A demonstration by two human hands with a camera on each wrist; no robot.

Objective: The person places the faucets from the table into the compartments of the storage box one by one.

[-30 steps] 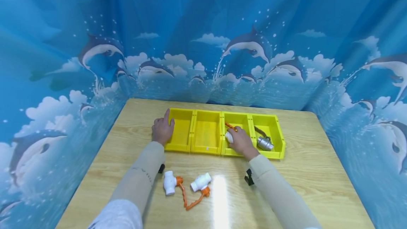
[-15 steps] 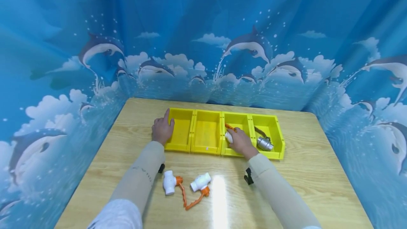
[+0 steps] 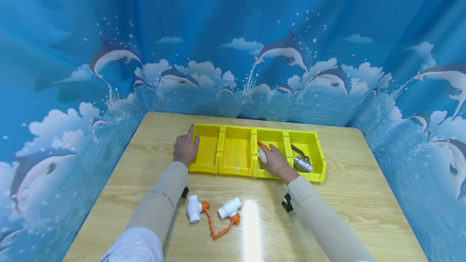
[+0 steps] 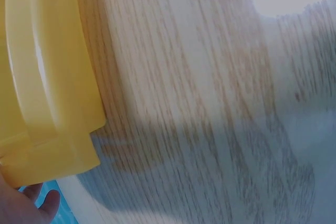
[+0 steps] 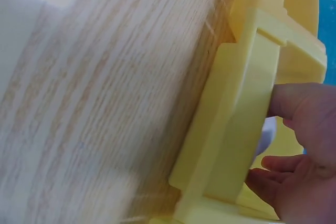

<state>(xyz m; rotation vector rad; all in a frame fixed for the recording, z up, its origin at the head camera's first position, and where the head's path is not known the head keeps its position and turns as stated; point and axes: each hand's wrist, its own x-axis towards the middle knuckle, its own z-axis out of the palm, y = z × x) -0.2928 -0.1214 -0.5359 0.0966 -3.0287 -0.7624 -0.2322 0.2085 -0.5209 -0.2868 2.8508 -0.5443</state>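
Observation:
In the head view, my left hand (image 3: pixel 186 148) rests at the left end of the row of yellow bins (image 3: pixel 236 173). Its index finger lies straight along the rim and the thumb reaches over the wall. The left wrist view shows part of this hand (image 4: pixel 31 203) beside a bin corner (image 4: pixel 58 156). My right hand (image 3: pixel 276 161) reaches into the third bin and holds a white plastic ball valve (image 3: pixel 262 157) with an orange handle (image 3: pixel 263 144). In the right wrist view, thumb and fingers are on either side of the white valve body (image 5: pixel 268 134), partly hidden by the bin's front wall (image 5: pixel 244 129).
Two more white ball valves (image 3: pixel 194 209) (image 3: pixel 230 208) with orange handles lie on the wooden table (image 3: pixel 145 229) in front of the bins. A metal valve (image 3: pixel 303 164) with a dark handle sits in the rightmost bin. A blue dolphin-print curtain (image 3: pixel 225 51) surrounds the table.
The right wrist and forearm have shifted slightly to the right, while the right hand stays at the valve in the third bin. The left hand has not visibly moved.

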